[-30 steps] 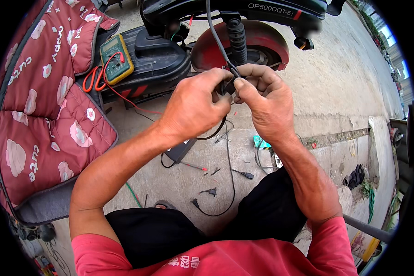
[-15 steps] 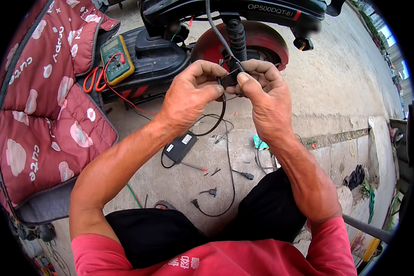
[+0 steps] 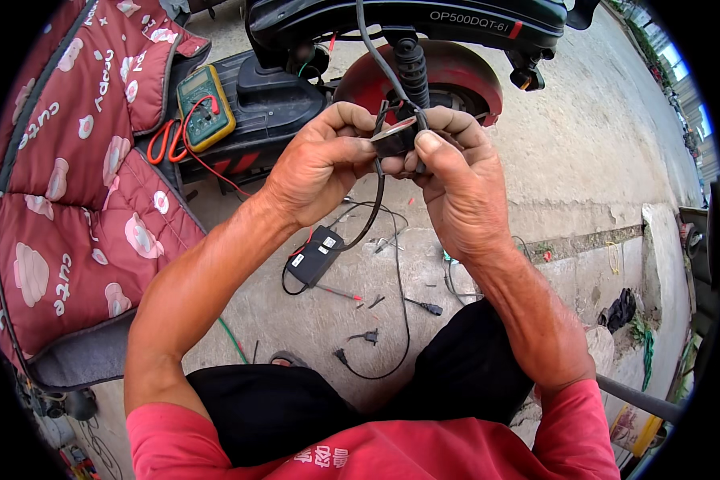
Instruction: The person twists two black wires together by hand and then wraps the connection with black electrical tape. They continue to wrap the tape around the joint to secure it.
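Both hands are raised in front of the scooter's rear wheel (image 3: 480, 76), working on cables. My left hand (image 3: 316, 160) pinches a flattened roll of black tape (image 3: 394, 142) with a pale, reddish inner edge, and a thin black cable (image 3: 376, 200) hangs below it. My right hand (image 3: 466, 176) closes thumb and fingers round the lower end of a grey cable (image 3: 376, 56) that comes down from the scooter, with the tape against it. The fingers partly hide the join. A black power adapter (image 3: 316, 256) lies on the ground below.
A yellow-green multimeter (image 3: 206, 108) with red leads rests on the black scooter footboard (image 3: 256, 112). A padded maroon cover (image 3: 96, 200) hangs at left. Loose plugs (image 3: 366, 337), a power cord (image 3: 404, 320) and wire scraps lie on the concrete between my knees.
My left hand has turned the tape up, so its pale, reddish edge now shows beside the cable. The thin cable below has shifted slightly left. My right hand stays nearly in place.
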Demonstrator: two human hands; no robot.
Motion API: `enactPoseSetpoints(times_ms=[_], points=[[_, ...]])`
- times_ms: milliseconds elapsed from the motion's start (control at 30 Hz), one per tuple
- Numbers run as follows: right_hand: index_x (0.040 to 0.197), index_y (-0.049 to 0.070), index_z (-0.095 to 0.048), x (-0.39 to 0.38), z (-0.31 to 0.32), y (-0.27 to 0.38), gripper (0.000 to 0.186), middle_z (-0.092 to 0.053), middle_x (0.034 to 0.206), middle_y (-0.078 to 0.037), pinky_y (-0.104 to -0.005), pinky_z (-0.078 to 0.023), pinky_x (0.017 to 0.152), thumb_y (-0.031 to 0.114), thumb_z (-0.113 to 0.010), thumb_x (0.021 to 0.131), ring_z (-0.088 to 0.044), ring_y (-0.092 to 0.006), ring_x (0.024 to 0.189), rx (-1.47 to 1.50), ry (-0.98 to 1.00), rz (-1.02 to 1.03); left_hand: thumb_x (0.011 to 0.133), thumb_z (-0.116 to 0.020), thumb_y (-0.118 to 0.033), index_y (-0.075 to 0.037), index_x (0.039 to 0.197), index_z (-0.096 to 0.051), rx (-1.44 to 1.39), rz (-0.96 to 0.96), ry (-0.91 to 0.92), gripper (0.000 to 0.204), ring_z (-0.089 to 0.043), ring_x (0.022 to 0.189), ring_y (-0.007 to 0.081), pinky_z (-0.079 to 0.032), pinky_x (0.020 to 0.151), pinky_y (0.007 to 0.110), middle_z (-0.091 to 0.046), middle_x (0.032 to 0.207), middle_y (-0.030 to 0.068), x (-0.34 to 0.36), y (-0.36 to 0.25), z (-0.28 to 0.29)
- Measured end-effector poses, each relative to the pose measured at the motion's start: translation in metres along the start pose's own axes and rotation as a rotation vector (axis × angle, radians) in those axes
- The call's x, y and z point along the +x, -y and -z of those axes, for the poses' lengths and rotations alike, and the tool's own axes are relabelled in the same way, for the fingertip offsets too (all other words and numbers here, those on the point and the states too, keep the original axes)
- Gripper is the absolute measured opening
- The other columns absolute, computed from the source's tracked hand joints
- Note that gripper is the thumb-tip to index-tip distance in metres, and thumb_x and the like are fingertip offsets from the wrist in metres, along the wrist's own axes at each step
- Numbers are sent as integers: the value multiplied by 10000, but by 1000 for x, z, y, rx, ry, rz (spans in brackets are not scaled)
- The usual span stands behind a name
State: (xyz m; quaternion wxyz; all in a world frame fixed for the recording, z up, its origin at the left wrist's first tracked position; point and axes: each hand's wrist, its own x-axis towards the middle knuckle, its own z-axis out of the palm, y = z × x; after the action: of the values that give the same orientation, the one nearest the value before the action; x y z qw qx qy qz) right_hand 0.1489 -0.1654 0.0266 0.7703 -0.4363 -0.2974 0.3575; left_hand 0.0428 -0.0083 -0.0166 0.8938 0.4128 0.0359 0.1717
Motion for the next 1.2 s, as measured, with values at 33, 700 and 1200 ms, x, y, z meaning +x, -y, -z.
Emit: enactPoseSetpoints(times_ms=[33,700,1200], points=[[1174,-29,-544,-1,-1,1,296,-687,970,-119,-304,-572,762,101,-661,935,-688,-153,817,18,7,-15,883,-567,3,-37,1097,-536,-27,13,42,220,-648,953,226,-523,910,395,-637,1067,121,1,0,3],[1151,1,-580,-2,4,12,273,-656,973,-83,-292,-575,710,120,-661,920,-683,-159,785,-133,-29,-62,864,-586,1,29,1216,-611,987,-301,64,354,-613,1082,212,-485,964,328,-620,1156,105,-16,-20,-32],[1187,60,-542,8,11,-5,298,-634,841,-21,-247,-501,623,183,-640,933,-646,-106,712,260,37,-264,729,-606,64,15,946,-621,1489,-547,14,223,-588,803,236,-486,761,336,-594,903,110,-23,-29,-69]])
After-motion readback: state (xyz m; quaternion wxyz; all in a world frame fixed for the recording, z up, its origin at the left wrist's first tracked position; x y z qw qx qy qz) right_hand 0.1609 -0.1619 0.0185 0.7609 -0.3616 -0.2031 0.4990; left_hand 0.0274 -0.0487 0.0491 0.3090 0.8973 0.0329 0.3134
